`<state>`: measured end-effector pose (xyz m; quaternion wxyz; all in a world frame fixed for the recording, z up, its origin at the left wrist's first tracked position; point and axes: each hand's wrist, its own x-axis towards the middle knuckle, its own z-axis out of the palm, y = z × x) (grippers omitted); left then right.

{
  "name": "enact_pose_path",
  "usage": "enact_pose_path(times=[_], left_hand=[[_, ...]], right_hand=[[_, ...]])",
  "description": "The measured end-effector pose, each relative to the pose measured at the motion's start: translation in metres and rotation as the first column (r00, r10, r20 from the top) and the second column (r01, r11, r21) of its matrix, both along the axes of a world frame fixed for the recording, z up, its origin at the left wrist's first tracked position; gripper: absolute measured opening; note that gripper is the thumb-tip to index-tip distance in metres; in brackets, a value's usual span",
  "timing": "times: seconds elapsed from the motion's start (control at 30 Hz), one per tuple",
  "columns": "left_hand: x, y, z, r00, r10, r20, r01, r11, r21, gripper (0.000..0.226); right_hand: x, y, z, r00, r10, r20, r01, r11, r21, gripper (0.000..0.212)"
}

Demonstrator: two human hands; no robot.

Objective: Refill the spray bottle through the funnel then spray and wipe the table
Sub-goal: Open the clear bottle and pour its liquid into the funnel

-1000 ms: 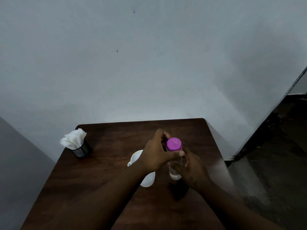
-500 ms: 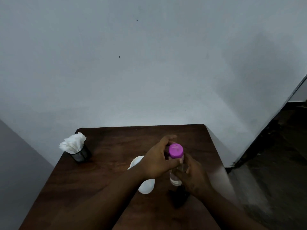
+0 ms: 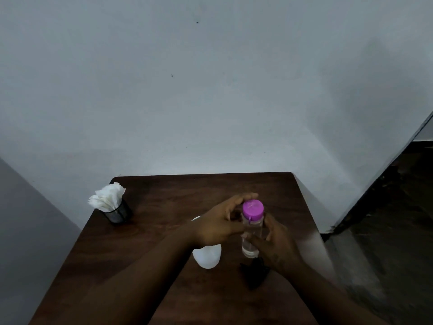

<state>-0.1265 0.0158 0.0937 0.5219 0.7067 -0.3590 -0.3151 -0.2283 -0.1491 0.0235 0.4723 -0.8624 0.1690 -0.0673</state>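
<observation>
A clear bottle [image 3: 252, 233] with a pink cap [image 3: 253, 209] stands upright a little right of the centre of the dark wooden table [image 3: 164, 202], in the lower middle of the frame. It holds clear liquid. The right hand [image 3: 277, 245] comes in from the lower right and grips the bottle's lower body, its fingers [image 3: 269, 225] curled round the right side and the thumb across the front.

The left hand [image 3: 216, 225] reaches in from the lower left and cups round the cap. Its fingers [image 3: 246, 197] are held together and curve behind the cap's top, and its thumb points at the bottle just under the cap. The hand is blurred, so I cannot tell whether it actually touches the cap.

Just left of the bottle is a white container [image 3: 207, 255]. Its rounded lower part shows beneath the left wrist, and a sliver of white rim peeks out above the wrist. The forearm hides the rest. A dark object [image 3: 255, 274] lies on the table below the right hand, too dim to make out.

At the table's upper left corner, well apart from the hands, a black mesh cup [image 3: 118, 213] holds white napkins [image 3: 106, 199]. A pale grey wall [image 3: 210, 90] fills the upper half of the frame, and a dark floor [image 3: 398, 231] shows at the right edge.
</observation>
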Motion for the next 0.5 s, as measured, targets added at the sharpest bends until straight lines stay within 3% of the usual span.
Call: enact_pose_path(times=[0.1, 0.2, 0.3, 0.4, 0.5], left_hand=[[0.003, -0.001, 0.002, 0.988, 0.037, 0.15, -0.036, 0.999, -0.007, 0.051], [0.004, -0.004, 0.003, 0.98, 0.049, 0.191, -0.052, 0.999, 0.008, 0.045], [0.005, -0.006, 0.002, 0.975, 0.052, 0.217, -0.06, 0.998, 0.03, 0.063], [0.005, -0.005, 0.008, 0.979, -0.057, 0.197, 0.04, 0.995, 0.091, 0.088], [0.008, -0.006, 0.012, 0.962, -0.074, 0.262, 0.053, 0.995, 0.088, 0.062]], right_hand=[[0.0, 0.003, 0.003, 0.999, 0.006, -0.04, -0.004, 0.999, 0.035, 0.042], [0.001, 0.004, 0.003, 0.998, 0.031, -0.047, -0.029, 0.999, 0.043, 0.047], [0.001, 0.003, 0.003, 0.997, 0.05, -0.057, -0.049, 0.998, 0.033, 0.049], [-0.001, 0.003, 0.005, 0.999, 0.034, -0.03, -0.034, 0.999, 0.009, 0.052], [-0.004, 0.0, 0.003, 0.999, 0.04, -0.018, -0.04, 0.998, -0.045, 0.054]])
